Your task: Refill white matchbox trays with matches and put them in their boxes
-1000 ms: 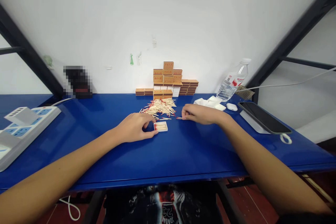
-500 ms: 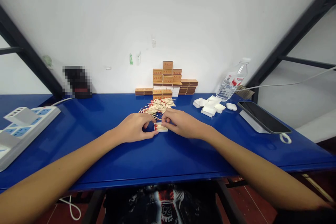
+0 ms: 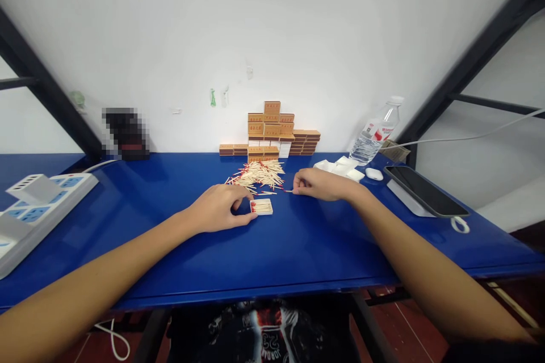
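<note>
My left hand (image 3: 222, 207) grips the left end of a small white matchbox tray (image 3: 271, 210) between thumb and fingers. Red-headed matches (image 3: 261, 206) lie inside it, heads toward the left. To the right of the loose match pile (image 3: 260, 173), my right hand (image 3: 315, 184) pinches a single match (image 3: 288, 191), its red head pointing left. Behind the pile stand stacked matchboxes (image 3: 272, 129), mostly orange-brown.
White empty trays (image 3: 343, 168) lie partly behind my right hand. Farther right are a water bottle (image 3: 377, 131), a white earbud case (image 3: 374, 174) and a propped phone (image 3: 426, 191). A power strip (image 3: 51, 210) lies at the left.
My right hand has moved from the tray to the right and slightly back, and now pinches a match beside the pile. My left hand stays on the tray.
</note>
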The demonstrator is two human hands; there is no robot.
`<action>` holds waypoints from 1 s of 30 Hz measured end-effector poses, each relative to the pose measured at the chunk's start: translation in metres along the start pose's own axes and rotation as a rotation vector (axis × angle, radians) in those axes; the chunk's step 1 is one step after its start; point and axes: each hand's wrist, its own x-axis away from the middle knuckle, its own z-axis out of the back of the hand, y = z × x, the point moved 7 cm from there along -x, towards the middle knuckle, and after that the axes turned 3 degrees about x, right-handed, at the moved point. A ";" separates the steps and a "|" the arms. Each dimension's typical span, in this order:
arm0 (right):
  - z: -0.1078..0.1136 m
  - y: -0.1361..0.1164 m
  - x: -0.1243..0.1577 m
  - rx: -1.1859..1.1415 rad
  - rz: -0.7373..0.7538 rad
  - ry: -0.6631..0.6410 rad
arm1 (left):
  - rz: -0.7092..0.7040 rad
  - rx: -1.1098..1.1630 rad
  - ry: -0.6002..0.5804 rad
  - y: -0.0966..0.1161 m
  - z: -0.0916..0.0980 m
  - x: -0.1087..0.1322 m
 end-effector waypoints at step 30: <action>-0.018 -0.092 0.005 -0.049 0.366 0.193 | -0.004 0.006 -0.010 0.003 0.001 -0.001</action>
